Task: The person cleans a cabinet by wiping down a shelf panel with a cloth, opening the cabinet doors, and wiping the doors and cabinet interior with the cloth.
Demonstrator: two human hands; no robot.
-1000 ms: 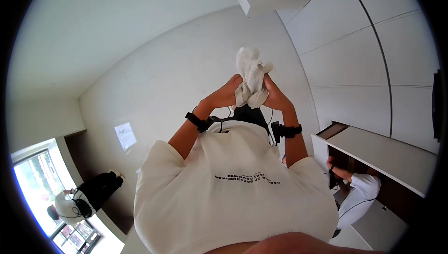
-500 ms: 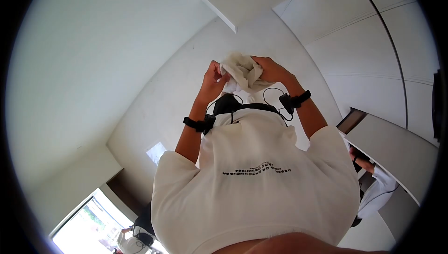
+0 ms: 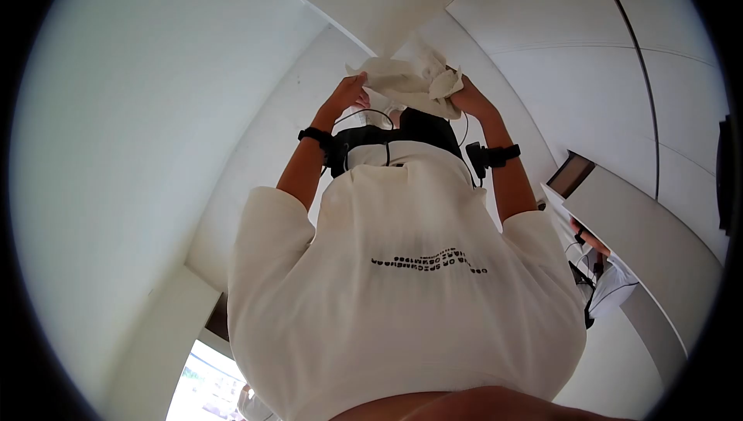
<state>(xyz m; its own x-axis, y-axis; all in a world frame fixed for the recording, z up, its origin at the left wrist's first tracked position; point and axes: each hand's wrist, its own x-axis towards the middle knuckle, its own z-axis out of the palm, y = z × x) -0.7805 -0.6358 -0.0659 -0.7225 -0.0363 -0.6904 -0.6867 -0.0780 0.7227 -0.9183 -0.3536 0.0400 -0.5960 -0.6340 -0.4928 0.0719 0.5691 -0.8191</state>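
One off-white cloth point(image 3: 398, 82) spans left to right between both hands, its left edge in the pinching grip of the left hand point(image 3: 345, 97), its bunched right end pinched by the right hand point(image 3: 474, 100).

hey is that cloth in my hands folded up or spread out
Partly spread: the cloth stretches between your left hand and right hand, but bunches up near the right.

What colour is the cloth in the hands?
The cloth is off-white, a bit creamy. It shows best in the head view.
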